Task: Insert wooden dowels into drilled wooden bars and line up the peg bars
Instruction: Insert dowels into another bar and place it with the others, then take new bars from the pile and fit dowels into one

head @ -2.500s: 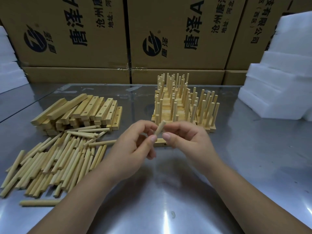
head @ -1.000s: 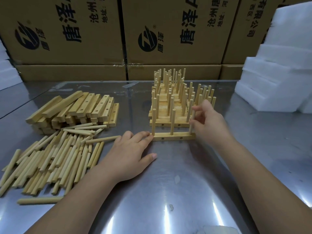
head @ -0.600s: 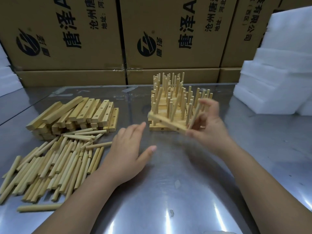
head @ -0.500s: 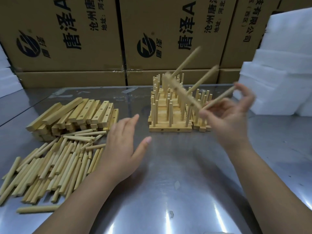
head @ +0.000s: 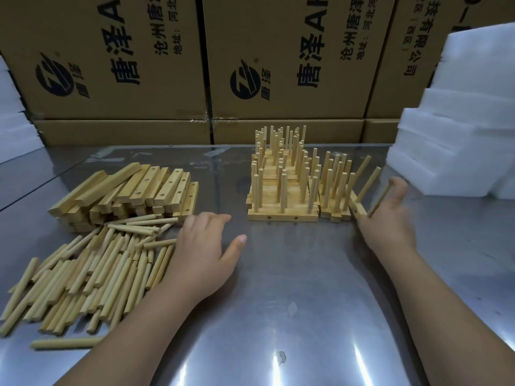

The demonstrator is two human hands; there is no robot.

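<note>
Setting the peg bar (head: 358, 208), raised half a second ago, down tilted at the right end of the row (head: 282, 217). Pinching its near peg with the right hand (head: 390, 221); holding the left hand (head: 206, 246) loose and empty by the dowels (head: 92, 274), likely readying another.

Left hand (head: 203, 246) and right hand (head: 390, 227) bare (nails short), forearms (head: 156, 324) bare

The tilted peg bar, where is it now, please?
Head view, right side: the tilted peg bar is in the right hand, right of the finished peg bars.
</note>
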